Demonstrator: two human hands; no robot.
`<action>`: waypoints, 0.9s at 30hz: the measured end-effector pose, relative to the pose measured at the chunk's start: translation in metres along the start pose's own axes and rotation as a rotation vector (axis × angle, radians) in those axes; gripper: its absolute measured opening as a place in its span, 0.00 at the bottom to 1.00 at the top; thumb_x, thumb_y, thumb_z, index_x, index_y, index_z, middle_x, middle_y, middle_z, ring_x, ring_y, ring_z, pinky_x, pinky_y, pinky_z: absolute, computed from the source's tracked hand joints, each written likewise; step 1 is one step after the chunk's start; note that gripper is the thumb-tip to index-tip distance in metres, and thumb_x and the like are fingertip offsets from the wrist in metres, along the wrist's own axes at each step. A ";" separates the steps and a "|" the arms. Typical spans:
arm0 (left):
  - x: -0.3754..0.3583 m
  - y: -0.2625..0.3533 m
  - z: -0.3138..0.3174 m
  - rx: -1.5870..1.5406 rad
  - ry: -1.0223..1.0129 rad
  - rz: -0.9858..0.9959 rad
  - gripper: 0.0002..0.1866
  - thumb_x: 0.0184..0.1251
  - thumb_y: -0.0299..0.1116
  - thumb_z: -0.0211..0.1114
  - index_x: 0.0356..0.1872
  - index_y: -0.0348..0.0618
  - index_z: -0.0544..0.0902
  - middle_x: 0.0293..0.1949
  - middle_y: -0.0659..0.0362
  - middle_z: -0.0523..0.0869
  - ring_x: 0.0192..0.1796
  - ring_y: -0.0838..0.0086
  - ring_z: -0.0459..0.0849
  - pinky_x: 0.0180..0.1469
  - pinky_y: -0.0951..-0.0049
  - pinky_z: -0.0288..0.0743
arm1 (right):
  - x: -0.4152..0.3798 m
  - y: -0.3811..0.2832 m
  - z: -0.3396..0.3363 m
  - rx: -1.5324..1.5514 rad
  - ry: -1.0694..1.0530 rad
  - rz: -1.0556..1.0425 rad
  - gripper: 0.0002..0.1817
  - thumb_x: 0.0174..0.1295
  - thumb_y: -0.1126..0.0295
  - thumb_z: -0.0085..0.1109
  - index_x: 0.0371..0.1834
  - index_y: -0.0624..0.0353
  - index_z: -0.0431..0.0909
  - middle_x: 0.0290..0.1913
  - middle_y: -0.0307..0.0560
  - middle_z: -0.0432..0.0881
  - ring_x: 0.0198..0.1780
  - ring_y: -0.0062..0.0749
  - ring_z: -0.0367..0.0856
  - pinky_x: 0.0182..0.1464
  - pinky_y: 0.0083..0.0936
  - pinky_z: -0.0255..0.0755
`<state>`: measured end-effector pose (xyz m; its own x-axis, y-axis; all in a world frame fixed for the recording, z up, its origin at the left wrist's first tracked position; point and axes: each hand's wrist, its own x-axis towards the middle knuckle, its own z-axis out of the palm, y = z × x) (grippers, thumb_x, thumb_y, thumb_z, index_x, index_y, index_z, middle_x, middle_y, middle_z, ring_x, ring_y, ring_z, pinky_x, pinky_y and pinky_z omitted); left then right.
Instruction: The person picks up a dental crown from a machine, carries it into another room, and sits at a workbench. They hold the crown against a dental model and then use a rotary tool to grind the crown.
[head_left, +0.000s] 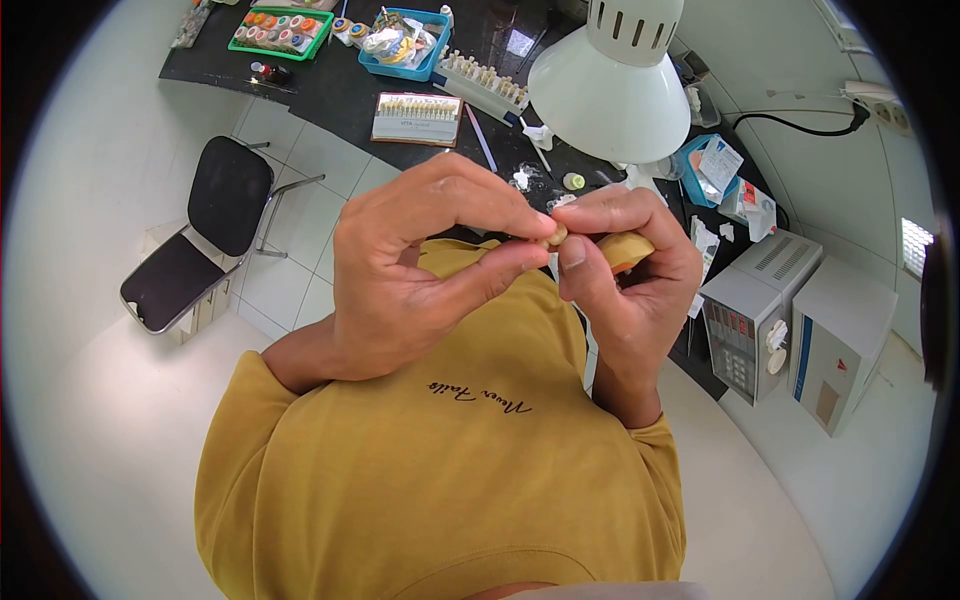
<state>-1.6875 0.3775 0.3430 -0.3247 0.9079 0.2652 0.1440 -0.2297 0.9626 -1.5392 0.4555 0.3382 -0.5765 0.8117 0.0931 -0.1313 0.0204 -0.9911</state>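
Above my chest, my left hand (430,260) pinches a small tooth-coloured piece (556,236) that looks like a dental crown, between thumb and index finger. The thumb and index fingertips of my right hand (630,270) meet at the same piece from the other side. A yellow block with an orange patch (628,250), perhaps part of a dental model, is tucked behind my right thumb in the curled fingers. Fingers cover much of both things, so their full shapes are hidden.
A white lamp (615,105) overhangs the black desk (330,90). On the desk are a tooth shade guide (415,120), a blue basket (405,70), a green tray of jars (282,33) and a small bottle (573,181). A grey machine (760,300) stands right; a black chair (230,190) left.
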 end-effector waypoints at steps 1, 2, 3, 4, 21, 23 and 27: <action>0.000 0.000 0.000 0.008 0.006 0.007 0.11 0.46 0.18 0.71 0.33 0.39 0.85 0.32 0.57 0.84 0.34 0.75 0.82 0.36 0.79 0.75 | 0.000 0.000 0.000 0.012 -0.004 -0.004 0.08 0.51 0.84 0.58 0.35 0.68 0.79 0.33 0.43 0.81 0.28 0.12 0.73 0.27 0.09 0.63; -0.001 0.000 -0.001 0.008 0.005 0.006 0.11 0.46 0.18 0.71 0.33 0.39 0.85 0.32 0.57 0.84 0.34 0.75 0.82 0.36 0.79 0.75 | 0.000 0.000 0.000 0.012 -0.003 -0.003 0.08 0.51 0.84 0.58 0.35 0.68 0.79 0.33 0.43 0.81 0.28 0.12 0.73 0.27 0.09 0.63; -0.002 0.000 -0.004 0.014 -0.054 0.004 0.12 0.48 0.16 0.70 0.35 0.38 0.83 0.35 0.55 0.83 0.39 0.73 0.81 0.41 0.77 0.75 | 0.000 0.000 0.000 0.010 -0.010 -0.001 0.08 0.51 0.85 0.57 0.35 0.68 0.79 0.33 0.43 0.81 0.28 0.12 0.73 0.27 0.09 0.63; -0.002 0.000 -0.006 0.020 -0.112 0.001 0.13 0.50 0.14 0.68 0.38 0.36 0.82 0.38 0.54 0.81 0.43 0.70 0.80 0.45 0.75 0.74 | 0.000 -0.001 -0.001 0.008 -0.017 0.002 0.08 0.50 0.85 0.57 0.35 0.68 0.79 0.33 0.43 0.80 0.28 0.12 0.73 0.27 0.09 0.63; -0.004 0.000 -0.006 0.028 -0.122 0.007 0.13 0.50 0.13 0.67 0.37 0.36 0.82 0.38 0.53 0.82 0.43 0.70 0.81 0.44 0.76 0.75 | 0.000 0.003 0.000 -0.003 -0.009 -0.027 0.08 0.50 0.85 0.58 0.35 0.68 0.79 0.32 0.42 0.80 0.27 0.11 0.72 0.26 0.08 0.62; -0.004 -0.001 -0.006 0.032 -0.123 0.015 0.13 0.50 0.13 0.66 0.37 0.36 0.82 0.38 0.53 0.82 0.43 0.69 0.81 0.44 0.75 0.75 | 0.000 0.003 0.000 -0.008 -0.008 -0.043 0.08 0.50 0.84 0.58 0.35 0.68 0.79 0.32 0.42 0.80 0.27 0.11 0.72 0.26 0.08 0.62; -0.004 -0.002 -0.007 0.058 -0.124 0.031 0.13 0.50 0.13 0.66 0.37 0.36 0.82 0.37 0.52 0.82 0.42 0.69 0.81 0.43 0.75 0.75 | 0.000 0.004 0.000 -0.008 -0.002 -0.021 0.08 0.50 0.84 0.59 0.35 0.68 0.79 0.32 0.42 0.80 0.27 0.11 0.72 0.26 0.08 0.62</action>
<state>-1.6928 0.3720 0.3409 -0.2017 0.9378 0.2825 0.2073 -0.2410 0.9481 -1.5395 0.4556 0.3345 -0.5754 0.8100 0.1137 -0.1366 0.0418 -0.9897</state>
